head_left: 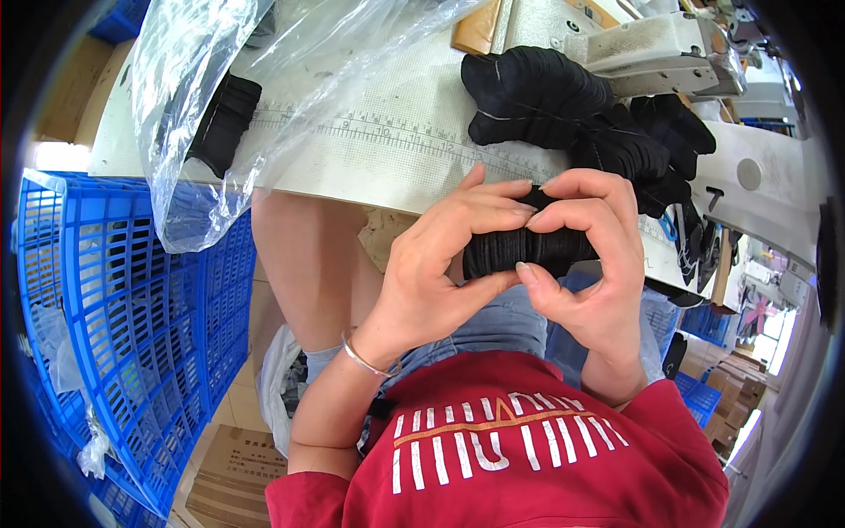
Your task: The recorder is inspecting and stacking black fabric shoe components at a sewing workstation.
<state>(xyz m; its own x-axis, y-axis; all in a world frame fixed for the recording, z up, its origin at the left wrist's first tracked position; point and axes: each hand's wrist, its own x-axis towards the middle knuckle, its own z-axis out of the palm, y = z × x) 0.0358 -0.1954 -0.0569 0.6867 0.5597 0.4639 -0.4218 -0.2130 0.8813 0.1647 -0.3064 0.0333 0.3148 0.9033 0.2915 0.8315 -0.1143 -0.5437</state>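
Head view: I judge the step in hand to be gripping and evening a stack of black fabric pieces (497,253), held at the near edge of the white worktable (352,172). The next move, I judge, calls for equal pressure to keep layers aligned. Left hand (429,251) and right hand (606,251) clasp opposite ends, thumbs bodyward, fingers arched over the far side.

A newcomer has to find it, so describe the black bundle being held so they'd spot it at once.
Find the white table, then the left hand and right hand by its near edge. The black bundle is between them. Unlike the dark bundles piled near the machine, it alone is held.
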